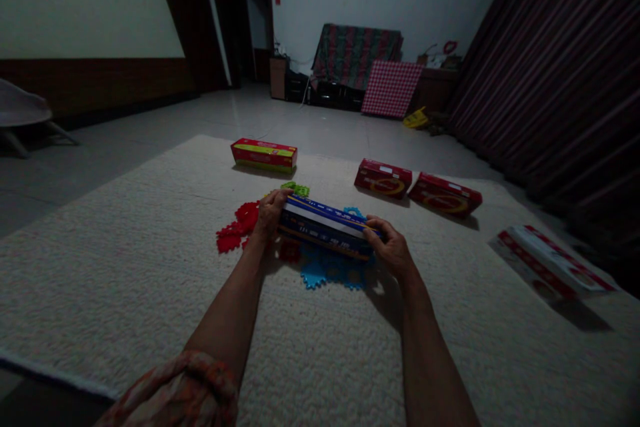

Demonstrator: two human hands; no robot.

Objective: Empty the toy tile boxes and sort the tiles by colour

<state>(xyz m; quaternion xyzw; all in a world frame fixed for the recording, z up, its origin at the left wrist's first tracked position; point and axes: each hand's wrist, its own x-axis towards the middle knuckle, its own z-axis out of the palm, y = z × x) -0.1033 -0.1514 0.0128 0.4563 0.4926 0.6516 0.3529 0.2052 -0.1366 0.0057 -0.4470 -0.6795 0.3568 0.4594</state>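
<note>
A long dark-blue box [327,230] with white and orange stripes is gripped at both ends, tilted slightly down to the right. My left hand [271,215] is closed around its left end, and my right hand [389,245] holds the right end with the thumb on the near side. Beneath and behind the box lie flat toothed plastic pieces: red pieces [233,235] to the left, light-blue pieces [315,273] in front, and a green piece [299,189] beyond. The box hides part of this pile.
On the cream mat [150,233] stand a red-and-yellow box [264,156], a dark-red box [383,180], another dark-red box [446,195] and a red-and-white box [550,263] at right. A pale chair [23,107] is at far left; a curtain [560,60] hangs right.
</note>
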